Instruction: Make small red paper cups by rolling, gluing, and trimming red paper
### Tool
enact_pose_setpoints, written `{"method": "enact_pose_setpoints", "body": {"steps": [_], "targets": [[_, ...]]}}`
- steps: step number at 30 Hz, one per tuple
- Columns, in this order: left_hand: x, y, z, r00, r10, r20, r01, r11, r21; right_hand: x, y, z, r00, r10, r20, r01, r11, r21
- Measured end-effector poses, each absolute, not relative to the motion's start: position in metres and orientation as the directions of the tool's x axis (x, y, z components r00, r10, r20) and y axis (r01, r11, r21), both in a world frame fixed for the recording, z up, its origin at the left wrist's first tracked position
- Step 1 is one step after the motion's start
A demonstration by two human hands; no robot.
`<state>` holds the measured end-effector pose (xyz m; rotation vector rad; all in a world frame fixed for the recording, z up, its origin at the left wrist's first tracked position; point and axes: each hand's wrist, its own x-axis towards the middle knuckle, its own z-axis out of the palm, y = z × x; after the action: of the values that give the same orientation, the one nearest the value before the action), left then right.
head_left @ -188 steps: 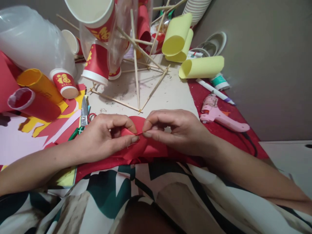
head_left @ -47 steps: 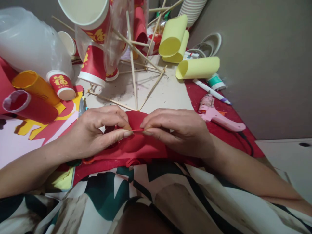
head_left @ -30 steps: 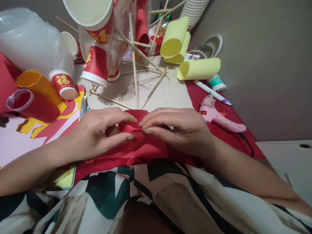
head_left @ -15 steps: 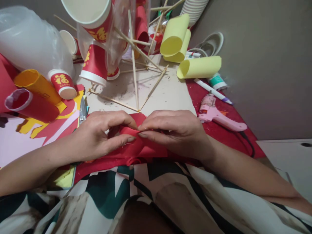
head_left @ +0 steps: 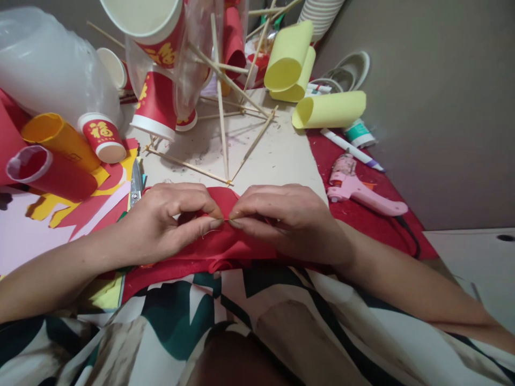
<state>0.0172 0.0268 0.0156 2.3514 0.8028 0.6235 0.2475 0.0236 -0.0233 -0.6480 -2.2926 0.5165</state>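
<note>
Left hand (head_left: 177, 217) and right hand (head_left: 292, 220) pinch red paper (head_left: 226, 219) between them.

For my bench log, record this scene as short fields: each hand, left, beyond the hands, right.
Left hand: thumb and finger pinching red paper
Right hand: pinching red paper close beside the left
Left: scissors, partly hidden by the left hand
Beyond the hands: stick frame on a pale surface
Right: pink glue gun on a red surface; yellow paper tubes farther back
</note>
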Motion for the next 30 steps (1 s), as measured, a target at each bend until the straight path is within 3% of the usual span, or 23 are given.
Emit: {"method": "enact_pose_setpoints", "body": {"steps": [12,20,30], "targets": [[0.011,0.036,0.013,0.735,0.593,0.329,0.309,-0.725,0.616,0.252,0.026,-0.019,-0.635,0.575,0.517,0.302,0.8,-0.518],[0.014,0.025,0.009,0.748,0.553,0.367,0.389,-0.813,0.433,0.248,0.019,-0.022,-0.612,0.593,0.524,0.325,0.792,-0.517],[0.003,0.031,0.014,0.699,0.642,0.315,0.422,-0.726,0.544,0.255,0.027,-0.017,-0.591,0.633,0.5,0.35,0.759,-0.548]]}}
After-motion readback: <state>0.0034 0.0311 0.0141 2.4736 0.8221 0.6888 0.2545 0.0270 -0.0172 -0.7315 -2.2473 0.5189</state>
